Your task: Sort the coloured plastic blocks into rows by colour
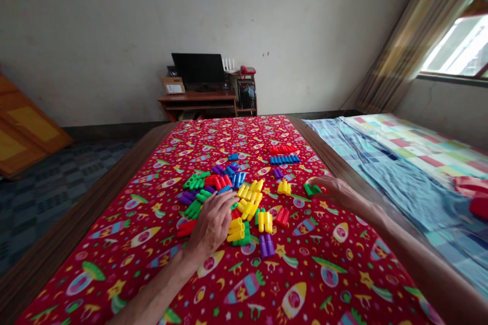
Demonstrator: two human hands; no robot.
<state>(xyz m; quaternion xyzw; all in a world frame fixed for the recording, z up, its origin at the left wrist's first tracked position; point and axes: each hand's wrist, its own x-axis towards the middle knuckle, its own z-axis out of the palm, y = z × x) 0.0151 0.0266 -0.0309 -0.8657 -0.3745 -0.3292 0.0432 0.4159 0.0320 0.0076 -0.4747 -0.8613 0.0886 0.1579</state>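
Lying by the right fingers (319, 181), a green block (312, 190) is seen. The left fingers (218, 202) are bent over a pile of bright blocks (249, 196). Whether anything is gripped cannot be told.

Can see a dark monitor (200, 68) on a brown desk (198, 96) before the pale far wall (133, 25), with a cardboard box (173, 85) to its left — and, to its right, a white router (230, 70), a red telephone (247, 70) and a black computer tower (246, 95) below. At far left, can make out an orange cabinet (26, 127) beside patterned flooring (91, 162). At right, can see blue cloth (396, 188) over a checked quilt (419, 134) — plus a long curtain (400, 35) beside a bright window (463, 43).
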